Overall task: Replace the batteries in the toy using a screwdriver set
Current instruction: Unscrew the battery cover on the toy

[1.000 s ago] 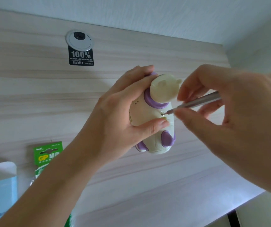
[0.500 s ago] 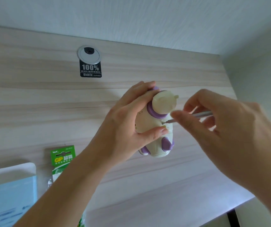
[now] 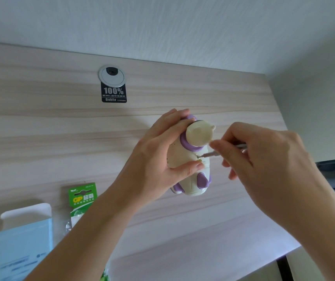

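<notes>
- Head view, centre of frame: our left hand (image 3: 154,159) grips the cream and purple toy (image 3: 191,159) above the desk (image 3: 41,138).
- Centre right: our right hand (image 3: 263,159) pinches the screwdriver (image 3: 213,153), its tip at a screw on the toy.
- Lower left: the battery pack (image 3: 82,196) beside a blue box (image 3: 24,240).

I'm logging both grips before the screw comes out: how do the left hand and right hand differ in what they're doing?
The left hand wraps the cream-and-purple toy whole, thumb pressed on its body; the right hand only pinches the thin metal screwdriver in its fingertips. The left hand reaches in from lower left, the right hand from the right. The left hand steadies; the right hand sets the tip at the toy's screw. Both are shut on something, above the wooden desk.
</notes>
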`<state>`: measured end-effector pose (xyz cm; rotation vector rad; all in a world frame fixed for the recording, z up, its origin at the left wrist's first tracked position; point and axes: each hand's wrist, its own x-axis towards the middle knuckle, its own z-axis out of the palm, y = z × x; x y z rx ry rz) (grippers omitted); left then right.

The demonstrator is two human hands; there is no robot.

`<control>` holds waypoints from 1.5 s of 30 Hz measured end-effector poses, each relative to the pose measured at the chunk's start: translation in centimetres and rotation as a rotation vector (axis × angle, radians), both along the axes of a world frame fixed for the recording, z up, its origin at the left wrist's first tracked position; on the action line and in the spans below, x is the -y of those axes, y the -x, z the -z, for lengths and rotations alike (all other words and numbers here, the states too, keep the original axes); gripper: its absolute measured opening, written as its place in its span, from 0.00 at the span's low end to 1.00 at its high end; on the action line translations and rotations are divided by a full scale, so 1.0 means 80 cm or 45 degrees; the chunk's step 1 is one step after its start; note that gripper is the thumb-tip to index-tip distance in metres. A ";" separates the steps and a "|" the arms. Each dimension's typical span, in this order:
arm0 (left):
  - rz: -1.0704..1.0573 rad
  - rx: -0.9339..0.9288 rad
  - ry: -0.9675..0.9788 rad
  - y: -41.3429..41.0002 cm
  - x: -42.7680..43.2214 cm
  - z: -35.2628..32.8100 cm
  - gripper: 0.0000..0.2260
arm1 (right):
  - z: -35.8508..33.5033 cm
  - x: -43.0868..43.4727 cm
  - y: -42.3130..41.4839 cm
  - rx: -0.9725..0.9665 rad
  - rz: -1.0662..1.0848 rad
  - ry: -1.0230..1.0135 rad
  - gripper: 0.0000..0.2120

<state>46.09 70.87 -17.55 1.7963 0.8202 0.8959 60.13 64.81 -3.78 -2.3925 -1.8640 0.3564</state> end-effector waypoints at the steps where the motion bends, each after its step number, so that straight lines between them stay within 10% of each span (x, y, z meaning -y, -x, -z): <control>1: 0.002 0.001 -0.002 0.000 0.000 0.000 0.32 | 0.001 0.001 -0.001 -0.030 0.007 0.008 0.11; 45: 0.010 -0.036 -0.014 -0.001 -0.001 -0.009 0.31 | 0.003 0.003 0.001 -0.138 0.095 -0.028 0.07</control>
